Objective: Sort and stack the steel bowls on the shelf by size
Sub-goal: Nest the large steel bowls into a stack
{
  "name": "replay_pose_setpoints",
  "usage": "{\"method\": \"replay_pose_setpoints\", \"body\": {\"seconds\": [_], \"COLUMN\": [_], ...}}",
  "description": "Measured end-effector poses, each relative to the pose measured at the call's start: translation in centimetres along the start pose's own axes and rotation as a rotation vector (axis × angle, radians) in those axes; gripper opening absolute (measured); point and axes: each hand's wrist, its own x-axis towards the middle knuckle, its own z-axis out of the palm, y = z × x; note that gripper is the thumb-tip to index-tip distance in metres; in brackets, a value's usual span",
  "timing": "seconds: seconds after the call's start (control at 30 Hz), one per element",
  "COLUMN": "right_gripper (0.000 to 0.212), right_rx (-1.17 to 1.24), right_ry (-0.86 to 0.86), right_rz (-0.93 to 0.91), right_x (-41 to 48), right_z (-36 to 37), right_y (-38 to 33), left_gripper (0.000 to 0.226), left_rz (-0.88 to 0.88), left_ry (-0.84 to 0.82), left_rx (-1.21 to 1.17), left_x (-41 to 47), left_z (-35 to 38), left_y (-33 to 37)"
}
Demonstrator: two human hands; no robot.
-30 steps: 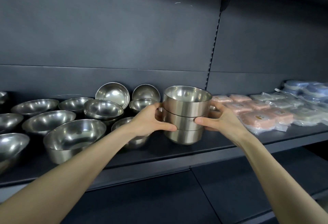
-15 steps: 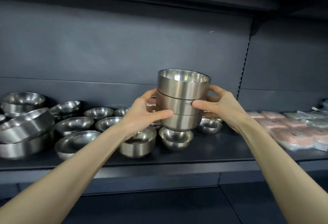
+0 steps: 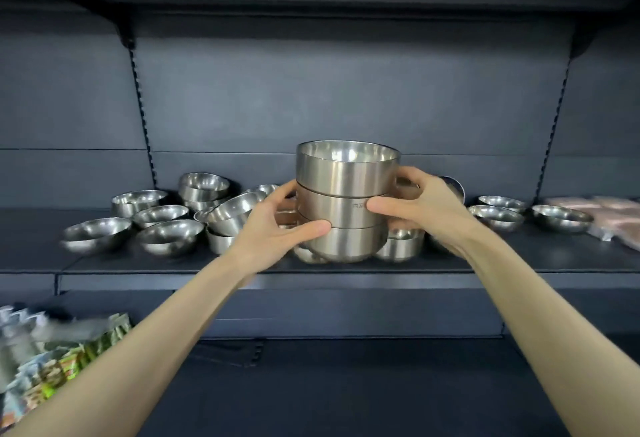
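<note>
Both hands, left hand (image 3: 273, 225) and right hand (image 3: 424, 206), grip stacked bowls (image 3: 346, 201).

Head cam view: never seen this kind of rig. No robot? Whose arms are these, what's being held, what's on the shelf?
There is no robot here. A person wears a wide-angle camera on the head, looking forward and down, so the two bare arms reaching in from the bottom are the wearer's own. The left hand and the right hand grip a stack of steel bowls from either side: three straight-walled bowls nested together. I cannot tell whether its base touches the dark shelf or hangs just above it. Loose bowls lie scattered on the shelf to the left, one of them tilted. Shallow bowls sit to the right, with pink packets beyond them. Blurred colourful packets show on a lower level at bottom left.
</note>
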Motion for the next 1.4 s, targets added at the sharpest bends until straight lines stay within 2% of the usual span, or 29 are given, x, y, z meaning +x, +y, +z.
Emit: {"method": "replay_pose_setpoints", "body": {"seconds": [0.2, 0.33, 0.43, 0.53, 0.67, 0.77, 0.97, 1.17, 1.4], "right_gripper": [0.066, 0.056, 0.06, 0.073, 0.074, 0.067, 0.063, 0.054, 0.065], "right_rx": [0.035, 0.05, 0.046, 0.062, 0.064, 0.022, -0.057, -0.108, -0.135], "right_ry": [-0.1, -0.152, -0.156, -0.173, -0.174, -0.133, -0.035, 0.013, 0.037], "right_rz": [-0.04, -0.06, -0.074, -0.081, -0.074, -0.069, -0.043, -0.01, 0.068], "right_x": [1.9, 3.8, 5.6, 7.6, 10.7, 13.0, 16.0, 17.1, 17.2], "right_z": [5.3, 8.3, 10.4, 12.5, 15.0, 16.8, 19.2, 19.8, 20.3], "right_y": [-2.4, -2.7, -2.4, -2.5, -2.8, -2.3, -0.7, 0.9, 1.9], "left_gripper": [0.064, 0.057, 0.056, 0.045, 0.038, 0.035, 0.035, 0.034, 0.037], "left_rz": [0.006, -0.002, -0.022, -0.049, -0.046, -0.041, -0.069, -0.037, -0.063], "left_ry": [0.101, 0.174, 0.244, 0.278, 0.27, 0.261, 0.16, 0.048, 0.038], "left_rx": [0.048, 0.062, 0.042, 0.056, 0.054, 0.03, -0.004, -0.092, -0.189], "left_x": [-2.4, -3.1, -2.9, -1.8, 0.7, 2.9, 7.3, 9.5, 9.7], "left_z": [-5.6, -8.4, -10.3, -12.4, -15.6, -18.0, -21.2, -21.4, -20.7], "left_y": [1.6, 1.3, 0.2, -0.7, -2.3, -4.3, -8.3, -11.9, -14.7]}}
